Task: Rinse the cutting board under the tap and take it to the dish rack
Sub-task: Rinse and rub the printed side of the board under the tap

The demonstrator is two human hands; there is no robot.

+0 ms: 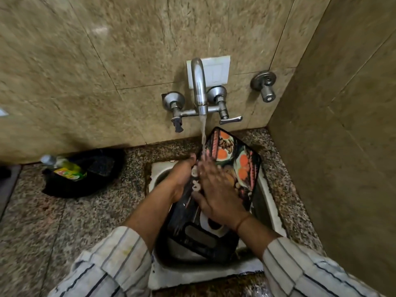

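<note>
The cutting board [236,155] is dark with printed orange and brown food pictures and a slot handle at its near end. It leans tilted in the steel sink [267,200], its far end up under the tap [199,86]. Water streams from the spout onto the board's upper left part. My left hand [182,176] grips the board's left edge, fingers curled around it. My right hand [216,194] lies flat on the printed face, fingers spread, in the running water.
A black bowl [102,168] holding a green and yellow dish-soap bottle [68,168] sits on the speckled granite counter [53,211] to the left. Tiled walls close in behind and on the right. A separate valve [264,84] sticks out at the right of the tap.
</note>
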